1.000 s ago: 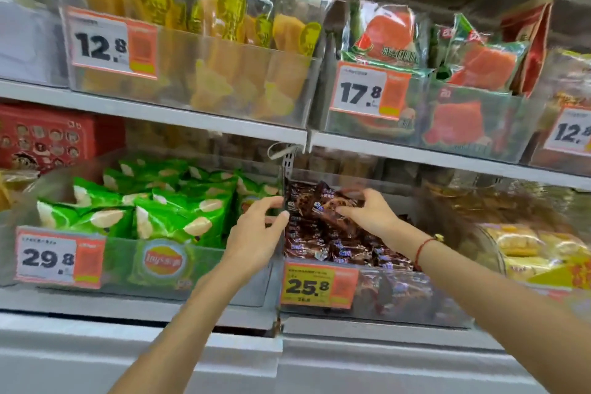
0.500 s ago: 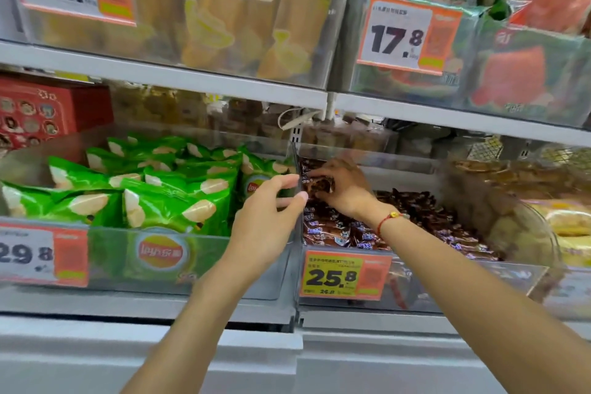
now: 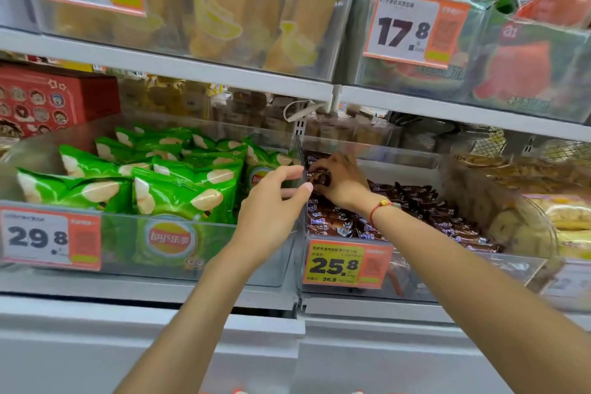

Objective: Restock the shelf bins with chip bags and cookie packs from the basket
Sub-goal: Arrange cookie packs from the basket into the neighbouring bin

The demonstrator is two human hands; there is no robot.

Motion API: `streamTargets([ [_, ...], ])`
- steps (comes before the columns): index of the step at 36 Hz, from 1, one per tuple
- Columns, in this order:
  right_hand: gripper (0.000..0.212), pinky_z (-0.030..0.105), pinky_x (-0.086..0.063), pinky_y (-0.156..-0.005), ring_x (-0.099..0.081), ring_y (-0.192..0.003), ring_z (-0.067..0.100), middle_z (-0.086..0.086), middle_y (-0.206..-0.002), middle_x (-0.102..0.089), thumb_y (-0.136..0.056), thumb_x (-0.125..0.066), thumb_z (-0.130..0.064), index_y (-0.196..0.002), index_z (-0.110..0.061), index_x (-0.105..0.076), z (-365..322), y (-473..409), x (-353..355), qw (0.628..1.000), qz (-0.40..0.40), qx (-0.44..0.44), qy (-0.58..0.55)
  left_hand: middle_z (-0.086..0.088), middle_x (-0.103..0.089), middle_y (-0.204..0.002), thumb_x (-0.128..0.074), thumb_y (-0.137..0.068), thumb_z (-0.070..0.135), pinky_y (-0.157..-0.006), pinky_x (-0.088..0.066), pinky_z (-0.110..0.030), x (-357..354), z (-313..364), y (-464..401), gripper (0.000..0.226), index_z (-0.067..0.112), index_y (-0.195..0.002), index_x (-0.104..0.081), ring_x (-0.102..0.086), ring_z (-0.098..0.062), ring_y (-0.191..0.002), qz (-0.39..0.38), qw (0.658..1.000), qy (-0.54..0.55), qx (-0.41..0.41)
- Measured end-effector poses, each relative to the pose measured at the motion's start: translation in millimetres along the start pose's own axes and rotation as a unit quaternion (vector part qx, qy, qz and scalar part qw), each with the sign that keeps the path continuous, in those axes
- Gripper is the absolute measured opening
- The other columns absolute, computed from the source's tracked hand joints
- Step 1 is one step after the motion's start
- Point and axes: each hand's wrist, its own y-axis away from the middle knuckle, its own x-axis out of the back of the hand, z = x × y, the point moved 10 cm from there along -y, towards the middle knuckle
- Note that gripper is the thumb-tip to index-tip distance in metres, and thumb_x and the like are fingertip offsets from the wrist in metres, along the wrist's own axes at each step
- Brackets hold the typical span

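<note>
Change: since the earlier frames the right hand (image 3: 339, 179) has gone from the front of the cookie bin (image 3: 415, 269) to its rear left corner, and the view has dropped and closed in on the lower shelf (image 3: 144, 289).
Right hand: palm down, fingers curled round a dark brown cookie pack (image 3: 321, 176), held low against the bin's left wall at the back; a red cord bracelet (image 3: 380, 206) sits on the wrist.
Left hand: the left hand (image 3: 271, 205) has thumb and forefinger spread in a loose pinch shape, the tips at the divider (image 3: 300, 163) between the two bins; whether they touch it, I cannot tell. It holds nothing.
Cookie packs: the other cookie packs (image 3: 415, 208) lie heaped in the bin, which carries a yellow 25.8 tag (image 3: 347, 264).
Chip bags: green chip bags (image 3: 179, 182) fill the left bin (image 3: 224, 253), tagged 29.8.
Upper shelf: yellow snack bags (image 3: 217, 19) in a bin marked 12.8; watermelon-print bags (image 3: 511, 70) marked 17.8.
Far left: a red box (image 3: 48, 99) stands beside the chip bin.
</note>
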Motion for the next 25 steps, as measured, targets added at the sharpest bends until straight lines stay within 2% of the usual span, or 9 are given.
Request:
streamTargets([
  [4, 0.056, 0.043, -0.03, -0.111, -0.025, -0.138, 0.029, 0.005, -0.144, -0.036, -0.086, -0.067, -0.029, -0.137, -0.029, -0.043, 1.2, 3.9, -2.3, 0.997, -0.072, -0.003, -0.021, 0.012, -0.058, -0.129, -0.057, -0.094, 0.031, -0.096, -0.05, -0.045, -0.3, -2.1, -2.4, 0.038, 0.026, -0.131, -0.054, -0.059, -0.008, -0.109, -0.01, 1.0, 0.014, 0.002],
  [7, 0.064, 0.045, -0.034, -0.11, -0.034, -0.135, 0.029, 0.006, -0.146, -0.041, -0.084, -0.068, -0.026, -0.141, -0.026, -0.039, 1.2, 19.0, 15.0, 0.995, -0.046, 0.009, -0.084, 0.009, -0.056, -0.13, -0.058, -0.094, 0.031, -0.096, -0.05, -0.046, -0.2, -1.9, -3.4, 0.039, 0.023, -0.132, -0.053, -0.058, -0.009, -0.11, -0.012, 1.0, 0.015, 0.003],
  [11, 0.056, 0.036, -0.033, -0.108, -0.041, -0.129, 0.023, 0.006, -0.137, -0.049, -0.085, -0.065, -0.013, -0.137, -0.019, -0.046, -5.4, 73.8, 51.0, 0.989, 0.022, 0.051, -0.134, 0.007, -0.054, -0.129, -0.061, -0.093, 0.025, -0.094, -0.05, -0.043, 8.1, 9.7, 4.4, 0.04, 0.018, -0.131, -0.05, -0.057, -0.01, -0.108, 0.042, 0.999, 0.008, -0.025],
  [14, 0.043, 0.021, -0.033, -0.096, -0.045, -0.112, 0.013, -0.003, -0.118, -0.054, -0.086, -0.063, -0.01, -0.128, -0.017, -0.055, -14.1, 133.5, 71.4, 0.979, 0.067, 0.082, -0.176, 0.008, -0.057, -0.121, -0.063, -0.091, 0.019, -0.084, -0.052, -0.036, 15.2, 30.9, 27.6, 0.033, 0.02, -0.123, -0.054, -0.056, -0.008, -0.103, 0.103, 0.989, -0.049, -0.098],
  [15, 0.039, 0.019, -0.033, -0.092, -0.047, -0.106, 0.012, -0.004, -0.113, -0.055, -0.085, -0.062, -0.009, -0.123, -0.015, -0.058, -15.4, 152.0, 76.1, 0.975, 0.081, 0.088, -0.189, 0.009, -0.058, -0.117, -0.064, -0.089, 0.019, -0.082, -0.052, -0.035, 15.0, 37.3, 38.2, 0.032, 0.021, -0.12, -0.055, -0.056, -0.007, -0.1, 0.11, 0.984, -0.064, -0.122],
  [18, 0.032, 0.025, -0.039, -0.087, -0.051, -0.1, 0.017, 0.002, -0.105, -0.06, -0.08, -0.062, -0.006, -0.111, -0.011, -0.065, -17.8, 199.8, 77.8, 0.966, 0.115, 0.105, -0.207, 0.011, -0.06, -0.11, -0.063, -0.087, 0.019, -0.083, -0.05, -0.032, 6.1, 42.9, 72.7, 0.027, 0.021, -0.113, -0.057, -0.057, -0.008, -0.095, 0.082, 0.978, -0.1, -0.161],
  [21, 0.023, 0.017, -0.032, -0.082, -0.047, -0.092, 0.007, -0.004, -0.097, -0.059, -0.08, -0.061, -0.011, -0.102, -0.012, -0.067, -13.2, 242.1, 71.2, 0.961, 0.179, 0.105, -0.183, 0.005, -0.063, -0.104, -0.06, -0.085, 0.014, -0.082, -0.044, -0.029, 2.8, 41.5, 111.0, 0.022, 0.017, -0.107, -0.061, -0.056, -0.014, -0.095, 0.079, 0.964, -0.16, -0.199],
  [23, 0.022, 0.016, -0.032, -0.082, -0.046, -0.091, 0.004, -0.008, -0.098, -0.058, -0.082, -0.061, -0.014, -0.103, -0.016, -0.066, -5.6, 263.9, 47.3, 0.96, 0.163, 0.075, -0.215, 0.008, -0.063, -0.099, -0.058, -0.083, 0.013, -0.081, -0.046, -0.031, 4.6, 25.8, 133.0, 0.02, 0.019, -0.102, -0.061, -0.057, -0.014, -0.091, 0.087, 0.97, -0.151, -0.169],
  [25, 0.021, 0.014, -0.034, -0.079, -0.048, -0.089, 0.005, -0.006, -0.098, -0.06, -0.084, -0.063, -0.014, -0.104, -0.02, -0.066, 0.0, 282.3, 4.9, 0.962, 0.09, 0.043, -0.254, 0.016, -0.063, -0.093, -0.058, -0.083, 0.011, -0.079, -0.05, -0.034, -1.9, -9.2, 151.1, 0.021, 0.027, -0.097, -0.058, -0.06, -0.009, -0.084, 0.055, 0.99, -0.102, -0.076],
])
